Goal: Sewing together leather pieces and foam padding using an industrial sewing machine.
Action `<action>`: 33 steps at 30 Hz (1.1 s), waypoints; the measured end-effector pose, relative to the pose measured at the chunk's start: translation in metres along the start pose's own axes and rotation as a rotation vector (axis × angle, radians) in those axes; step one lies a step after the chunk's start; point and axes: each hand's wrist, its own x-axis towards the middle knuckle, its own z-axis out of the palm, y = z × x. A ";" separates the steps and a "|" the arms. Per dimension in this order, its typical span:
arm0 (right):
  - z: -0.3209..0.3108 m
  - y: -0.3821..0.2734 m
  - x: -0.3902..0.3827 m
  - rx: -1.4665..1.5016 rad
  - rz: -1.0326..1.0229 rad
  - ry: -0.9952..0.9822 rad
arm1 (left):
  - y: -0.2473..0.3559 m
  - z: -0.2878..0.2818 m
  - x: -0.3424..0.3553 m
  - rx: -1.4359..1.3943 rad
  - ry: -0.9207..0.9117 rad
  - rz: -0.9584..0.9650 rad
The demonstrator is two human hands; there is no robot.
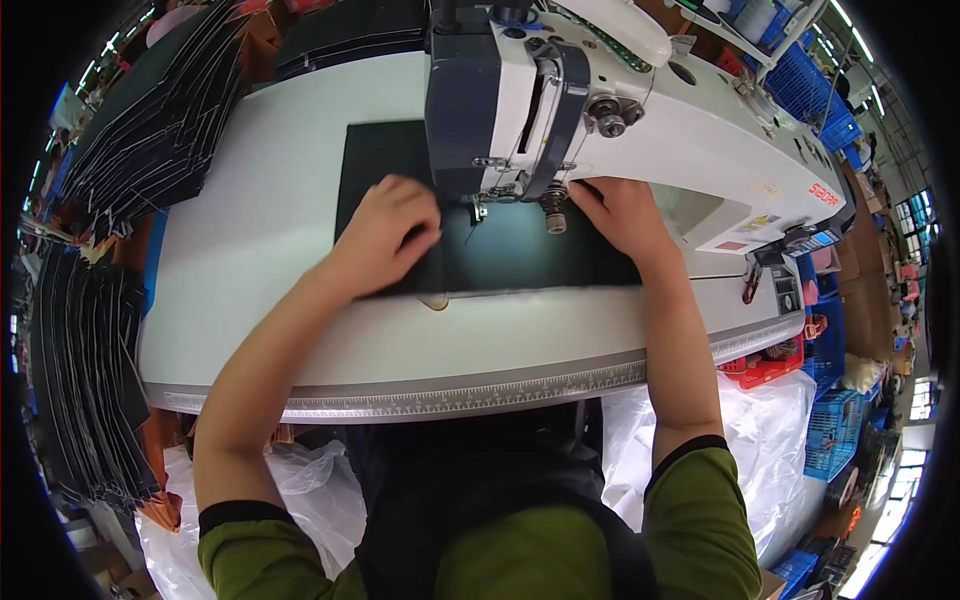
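A black sheet panel (530, 260) lies on the white sewing table (220, 230) beneath the grey-and-white sewing machine (640, 110), around its needle and presser foot (480, 213). My left hand (395, 225) is over the panel left of the needle, fingers curled and slightly blurred; what, if anything, they hold is hidden. To the right of the needle, beside a knurled metal tension knob, my right hand (615, 215) rests on the panel with thumb and fingers apart, the fingertips partly behind the machine.
Stacks of black panels (150, 120) stand at back left, more (85, 370) along the left. Blue crates (832, 430) and a red tray (760, 362) are at right, with red-handled snips (750, 285) on the table. A ruler strip (450, 398) runs along the front edge, white plastic sheeting (750, 440) below.
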 end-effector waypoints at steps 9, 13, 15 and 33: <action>-0.001 -0.030 -0.003 -0.177 -0.165 -0.002 | 0.086 -0.064 -0.112 0.052 -0.173 -0.116; -0.022 -0.078 0.014 -0.207 0.195 -0.520 | 0.095 -0.072 -0.115 0.132 -0.331 -0.228; -0.014 -0.074 0.007 -0.174 0.204 -0.470 | 0.096 -0.061 -0.091 0.395 -0.412 -0.205; 0.007 -0.040 -0.007 -0.069 -0.086 -0.281 | 0.058 0.005 -0.002 0.264 -0.141 0.044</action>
